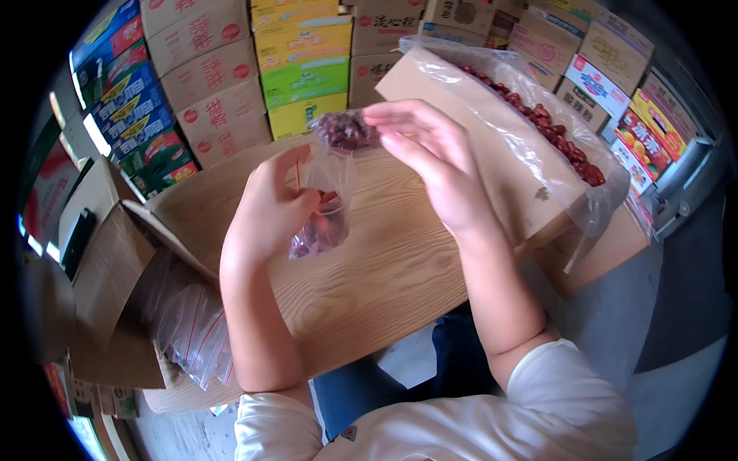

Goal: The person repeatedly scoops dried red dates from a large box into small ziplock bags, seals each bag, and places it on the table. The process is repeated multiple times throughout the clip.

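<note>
My left hand (275,198) pinches the upper part of a clear zip bag (327,230) over the wooden table. Some dark red dates show through the lower part of this bag. Beyond it, a second clear bag (344,131) full of dark red dates lies at the table's far side. My right hand (430,150) is held just right of that full bag, palm turned inward and fingers stretched out. Its fingertips come right up to the full bag; whether they touch it I cannot tell.
A large carton (492,131) lined with clear plastic stands at the right, with loose red dates (546,127) inside. An open carton (115,269) at the left holds several flat zip bags (192,330) with red seals. Stacked boxes (207,84) line the table's far side.
</note>
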`<state>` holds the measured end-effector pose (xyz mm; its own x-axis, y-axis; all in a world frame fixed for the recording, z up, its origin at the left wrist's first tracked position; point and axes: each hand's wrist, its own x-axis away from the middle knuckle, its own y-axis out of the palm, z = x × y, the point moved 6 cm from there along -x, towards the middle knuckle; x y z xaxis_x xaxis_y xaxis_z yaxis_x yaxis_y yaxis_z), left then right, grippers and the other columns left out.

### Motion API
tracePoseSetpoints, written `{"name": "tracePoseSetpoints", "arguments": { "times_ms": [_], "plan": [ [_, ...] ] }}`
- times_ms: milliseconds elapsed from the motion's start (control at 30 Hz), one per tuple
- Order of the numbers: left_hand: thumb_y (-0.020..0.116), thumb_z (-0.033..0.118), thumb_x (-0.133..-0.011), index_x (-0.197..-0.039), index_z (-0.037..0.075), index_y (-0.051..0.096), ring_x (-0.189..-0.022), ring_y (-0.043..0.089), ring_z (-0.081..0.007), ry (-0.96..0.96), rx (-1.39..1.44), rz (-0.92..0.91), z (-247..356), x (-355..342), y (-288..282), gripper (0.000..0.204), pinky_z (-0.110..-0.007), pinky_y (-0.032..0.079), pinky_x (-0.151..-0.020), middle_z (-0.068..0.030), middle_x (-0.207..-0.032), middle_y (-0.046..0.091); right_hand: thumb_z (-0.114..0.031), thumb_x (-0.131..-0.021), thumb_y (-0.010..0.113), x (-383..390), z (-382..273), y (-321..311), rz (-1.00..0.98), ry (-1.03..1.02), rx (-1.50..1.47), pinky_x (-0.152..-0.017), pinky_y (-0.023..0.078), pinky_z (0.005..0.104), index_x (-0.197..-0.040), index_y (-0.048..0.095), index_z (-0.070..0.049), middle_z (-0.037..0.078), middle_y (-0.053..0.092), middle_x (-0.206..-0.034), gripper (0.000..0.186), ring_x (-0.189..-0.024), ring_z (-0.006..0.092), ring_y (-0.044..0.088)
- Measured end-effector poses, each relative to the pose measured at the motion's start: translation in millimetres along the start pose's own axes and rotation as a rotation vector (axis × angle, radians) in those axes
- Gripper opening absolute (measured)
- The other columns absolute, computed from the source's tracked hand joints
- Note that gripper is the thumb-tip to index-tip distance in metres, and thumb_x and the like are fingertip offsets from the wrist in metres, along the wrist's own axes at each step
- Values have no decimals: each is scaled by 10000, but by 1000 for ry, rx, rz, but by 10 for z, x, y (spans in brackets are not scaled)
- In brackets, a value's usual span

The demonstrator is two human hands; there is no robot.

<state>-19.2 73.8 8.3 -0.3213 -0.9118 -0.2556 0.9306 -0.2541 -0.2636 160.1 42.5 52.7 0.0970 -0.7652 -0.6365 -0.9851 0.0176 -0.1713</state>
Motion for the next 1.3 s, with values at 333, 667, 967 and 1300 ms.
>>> {"name": "tracePoseSetpoints", "arguments": {
  "times_ms": [333, 667, 967, 1300],
  "plan": [
    [453, -105, -717, -1270, -133, 449, -626, 678, -196, -41, -63, -321, -110, -52, 413, 554, -276, 514, -580, -212, -1251, 543, -241, -873, 591, 49, -1114, -1673, 171, -139, 753, -902, 413, 294, -1102, 626, -45, 60, 625, -1069, 303, -1038, 163, 558],
    [475, -85, -737, -1251, -132, 465, -624, 691, -215, -40, -206, -329, -121, -90, 479, 516, -300, 525, -620, -244, -1192, 585, -569, -875, 518, -785, 557, -3122, -257, 742, 1025, -1144, 181, 502, -1431, 380, -161, 114, 327, -1501, 704, -1406, 294, 263],
    [456, -103, -721, -1243, -117, 478, -649, 683, -187, -59, -189, -331, -183, -105, 513, 523, -267, 522, -568, -201, -1183, 573, -501, -942, 440, -697, 1555, -2954, -498, 650, 1074, -1092, 246, 391, -1375, 451, -137, 103, 435, -1399, 565, -1295, 271, 339],
    [429, -141, -693, -1256, -82, 479, -645, 663, -160, -53, -183, -346, -124, -95, 582, 568, -252, 533, -554, -146, -1252, 538, -436, -969, 444, -756, 1494, -2833, -599, 658, 889, -1036, 290, 329, -1208, 541, -99, 109, 495, -1303, 424, -1246, 242, 357]
  ]
}}
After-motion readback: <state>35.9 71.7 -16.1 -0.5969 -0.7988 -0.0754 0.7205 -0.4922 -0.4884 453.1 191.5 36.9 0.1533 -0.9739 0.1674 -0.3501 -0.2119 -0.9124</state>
